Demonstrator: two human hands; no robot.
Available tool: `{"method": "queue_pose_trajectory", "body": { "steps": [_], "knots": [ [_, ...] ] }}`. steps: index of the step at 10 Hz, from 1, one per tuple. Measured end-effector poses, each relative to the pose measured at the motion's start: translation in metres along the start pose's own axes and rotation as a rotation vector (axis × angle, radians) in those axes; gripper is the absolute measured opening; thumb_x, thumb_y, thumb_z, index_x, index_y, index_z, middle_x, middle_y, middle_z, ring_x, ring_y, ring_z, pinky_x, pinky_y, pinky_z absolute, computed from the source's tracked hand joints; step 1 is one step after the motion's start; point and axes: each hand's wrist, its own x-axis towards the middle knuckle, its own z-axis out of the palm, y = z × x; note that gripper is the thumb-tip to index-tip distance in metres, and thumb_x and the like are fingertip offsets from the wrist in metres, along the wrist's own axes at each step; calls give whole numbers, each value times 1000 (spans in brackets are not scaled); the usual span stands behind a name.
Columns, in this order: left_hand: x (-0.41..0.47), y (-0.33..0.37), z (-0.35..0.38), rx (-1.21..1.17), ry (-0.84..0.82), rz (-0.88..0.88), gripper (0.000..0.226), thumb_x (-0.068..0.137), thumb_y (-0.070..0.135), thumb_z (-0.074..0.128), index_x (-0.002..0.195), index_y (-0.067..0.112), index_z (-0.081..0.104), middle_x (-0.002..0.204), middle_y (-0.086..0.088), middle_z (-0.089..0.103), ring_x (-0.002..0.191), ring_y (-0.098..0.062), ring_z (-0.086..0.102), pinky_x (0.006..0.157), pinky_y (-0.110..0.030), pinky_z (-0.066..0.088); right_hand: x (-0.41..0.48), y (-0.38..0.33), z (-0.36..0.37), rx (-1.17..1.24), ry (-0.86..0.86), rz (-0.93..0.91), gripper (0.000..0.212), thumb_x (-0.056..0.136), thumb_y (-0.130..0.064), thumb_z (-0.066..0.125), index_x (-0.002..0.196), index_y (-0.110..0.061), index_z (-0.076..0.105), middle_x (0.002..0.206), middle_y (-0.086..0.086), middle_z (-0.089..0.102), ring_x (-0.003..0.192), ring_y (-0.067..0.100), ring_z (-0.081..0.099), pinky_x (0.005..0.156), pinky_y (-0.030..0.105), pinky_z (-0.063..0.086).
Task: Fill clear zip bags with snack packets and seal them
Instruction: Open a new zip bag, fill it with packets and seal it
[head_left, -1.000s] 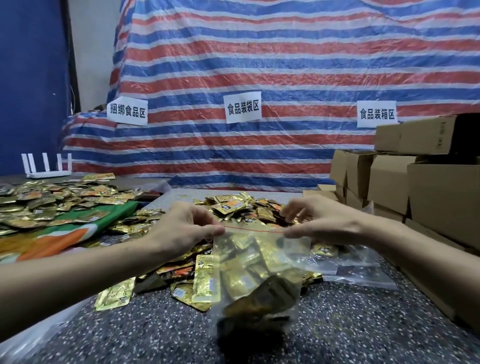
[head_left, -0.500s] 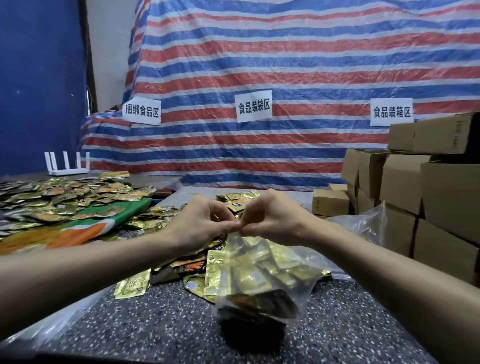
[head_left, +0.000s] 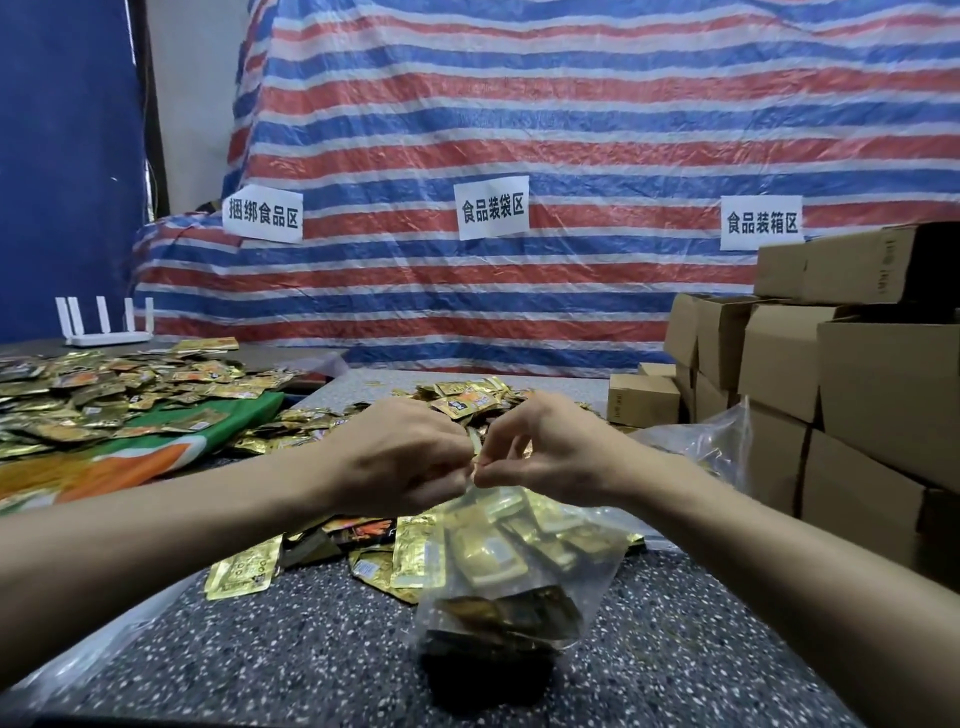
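Observation:
A clear zip bag (head_left: 511, 577) packed with gold snack packets hangs above the speckled table (head_left: 311, 649), its bottom resting on the surface. My left hand (head_left: 400, 452) and my right hand (head_left: 545, 452) meet at the bag's top edge, thumbs and forefingers pinching the zip strip side by side. Loose gold snack packets (head_left: 467, 402) are heaped on the table just behind my hands, and several more lie flat in front left of the bag, one gold packet (head_left: 244, 569) nearest me.
A big spread of packets (head_left: 104, 389) covers a green and orange sheet (head_left: 171, 447) at the left. Cardboard boxes (head_left: 857, 395) are stacked at the right, with empty clear bags (head_left: 711, 441) beside them. A white router (head_left: 104, 327) stands back left before a striped tarp.
My hands, first spread apart along the bag's top, have come together at its middle. The bag's mouth has narrowed between my fingers. The camera has shifted slightly left.

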Motion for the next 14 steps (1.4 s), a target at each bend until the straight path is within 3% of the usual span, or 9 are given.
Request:
{"method": "queue_pose_trajectory", "body": {
  "steps": [1, 3, 4, 5, 7, 8, 10, 12, 14],
  "knots": [
    [5, 2, 1, 106, -19, 130, 23, 95, 24, 52, 73, 18, 53, 64, 3, 56, 55, -18, 53, 58, -26, 45, -10, 8, 3, 23, 12, 0, 12, 85, -36, 76, 85, -24, 77, 79, -1, 73, 75, 17, 66, 72, 48, 56],
    [12, 4, 3, 153, -64, 112, 19, 88, 13, 70, 70, 11, 62, 66, -5, 62, 58, -26, 59, 60, -34, 53, -22, 20, -3, -1, -13, 55, 11, 85, -34, 76, 85, -23, 76, 82, 0, 73, 77, 18, 67, 74, 47, 57],
    [14, 2, 5, 132, -153, 23, 19, 97, 21, 60, 84, 11, 69, 82, -8, 67, 77, -30, 62, 76, -43, 53, -28, 25, -12, -35, -56, 59, 7, 87, -30, 74, 86, -23, 75, 84, -5, 73, 77, 11, 66, 73, 38, 58],
    [10, 3, 8, 133, -233, -88, 28, 103, 34, 44, 97, 18, 66, 95, -2, 65, 90, -23, 58, 88, -40, 45, -39, 35, -19, -34, -67, 69, 9, 88, -27, 73, 90, -19, 76, 84, -6, 72, 76, 6, 64, 71, 29, 57],
    [6, 2, 3, 0, 2, 79, 24, 88, 9, 69, 67, 12, 57, 59, -2, 53, 50, -23, 50, 47, -36, 47, -51, 45, -25, -63, -70, 96, 9, 89, -26, 72, 92, -18, 76, 85, -7, 71, 77, 6, 63, 70, 27, 55],
    [1, -1, 1, 1, 26, 75, 29, 95, 18, 53, 67, 12, 53, 60, 2, 47, 50, -16, 41, 45, -32, 40, -60, 51, -31, -49, -81, 101, 5, 89, -24, 71, 91, -22, 75, 86, -10, 71, 79, 3, 63, 72, 25, 55],
    [-1, 1, 4, 2, 33, 82, 28, 93, 19, 51, 65, 15, 51, 60, 9, 39, 51, -8, 31, 48, -23, 29, -72, 59, -27, -77, -98, 93, 16, 91, -24, 67, 85, -38, 64, 87, -10, 67, 86, 1, 62, 79, 28, 56],
    [0, -1, 4, -19, 28, 57, 29, 96, 23, 48, 67, 15, 50, 63, 9, 40, 53, -10, 34, 45, -30, 36, -84, 68, -30, -132, -35, 84, 9, 91, -17, 67, 91, -26, 68, 86, -13, 65, 87, 1, 60, 81, 22, 53],
    [6, -2, 8, 10, 11, 36, 25, 95, 23, 50, 71, 22, 46, 67, 15, 33, 57, -5, 29, 51, -23, 27, -91, 79, -28, -129, 15, 121, 3, 90, -18, 70, 92, -20, 71, 88, -6, 68, 87, 4, 62, 83, 28, 54]
  ]
}}
